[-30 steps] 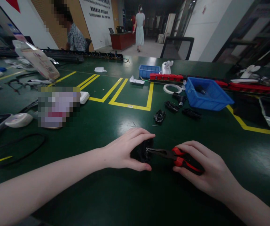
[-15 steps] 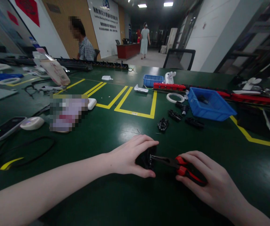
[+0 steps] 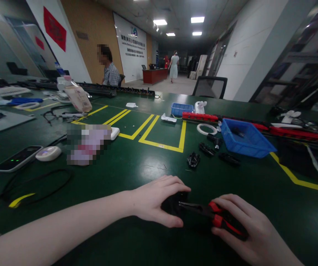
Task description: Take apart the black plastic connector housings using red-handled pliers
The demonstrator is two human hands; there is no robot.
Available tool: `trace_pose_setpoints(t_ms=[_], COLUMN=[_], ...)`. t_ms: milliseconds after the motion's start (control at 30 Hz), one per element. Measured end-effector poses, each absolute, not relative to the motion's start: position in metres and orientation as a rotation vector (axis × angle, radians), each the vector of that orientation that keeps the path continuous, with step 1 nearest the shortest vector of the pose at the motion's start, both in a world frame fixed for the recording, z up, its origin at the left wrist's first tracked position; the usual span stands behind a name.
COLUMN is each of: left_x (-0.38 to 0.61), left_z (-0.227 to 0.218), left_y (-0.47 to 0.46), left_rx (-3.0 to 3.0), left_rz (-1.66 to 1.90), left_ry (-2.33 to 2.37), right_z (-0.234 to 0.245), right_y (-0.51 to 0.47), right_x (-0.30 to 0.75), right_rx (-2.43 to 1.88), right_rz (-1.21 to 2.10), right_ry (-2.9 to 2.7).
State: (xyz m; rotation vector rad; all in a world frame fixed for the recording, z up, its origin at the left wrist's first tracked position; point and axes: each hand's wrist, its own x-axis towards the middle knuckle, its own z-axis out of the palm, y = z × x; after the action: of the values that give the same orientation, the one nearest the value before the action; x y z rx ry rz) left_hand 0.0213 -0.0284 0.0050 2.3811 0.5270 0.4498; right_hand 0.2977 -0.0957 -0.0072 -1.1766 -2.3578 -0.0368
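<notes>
My left hand (image 3: pixel 161 203) is curled round a small black part (image 3: pixel 174 204) low over the green tabletop, fingers on its far side and thumb on the near side. Much of the part is dark and hidden by the hand. In my right hand (image 3: pixel 242 221) is a pair of needle-nose pliers (image 3: pixel 216 216) with red and black handles. Their jaws point left and reach the black part; whether they grip it I cannot tell. Beyond the hands lies a similar-looking black piece (image 3: pixel 193 159), with another black piece (image 3: pixel 206 149) behind it.
A blue bin (image 3: pixel 247 142) with black pieces inside stands at right, near a white tape roll (image 3: pixel 207 129) and a red strip (image 3: pixel 200 116). A smaller blue basket (image 3: pixel 181 109) is farther back. Left are a phone (image 3: pixel 89 146), a bottle (image 3: pixel 77 96) and a cable loop (image 3: pixel 50 188).
The view has tilted up, so everything sits lower in the picture. Both hands keep nearly the same hold, with the pliers' tip still at the black part. A person in the background has walked on.
</notes>
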Motion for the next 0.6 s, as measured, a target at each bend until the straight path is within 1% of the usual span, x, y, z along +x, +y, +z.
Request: trace_pose_setpoints(t_ms=[167, 367, 600], left_x=[0.0212, 0.0211, 0.0217], left_z=[0.0044, 0.001, -0.0005], left_y=[-0.0293, -0.0294, -0.0299], left_rx=[2.382, 2.429, 2.416], left_rz=[0.51, 0.57, 0.558], left_ry=[0.549, 0.537, 0.564], right_z=[-0.0059, -0.0058, -0.0082], right_y=[-0.0929, -0.093, -0.0875], right_x=[0.2984, 0.2972, 0.2994], right_rx=[-1.114, -1.14, -1.047], right_rz=[-0.232, -0.23, -0.299], right_ry=[-2.38, -2.377, -2.376])
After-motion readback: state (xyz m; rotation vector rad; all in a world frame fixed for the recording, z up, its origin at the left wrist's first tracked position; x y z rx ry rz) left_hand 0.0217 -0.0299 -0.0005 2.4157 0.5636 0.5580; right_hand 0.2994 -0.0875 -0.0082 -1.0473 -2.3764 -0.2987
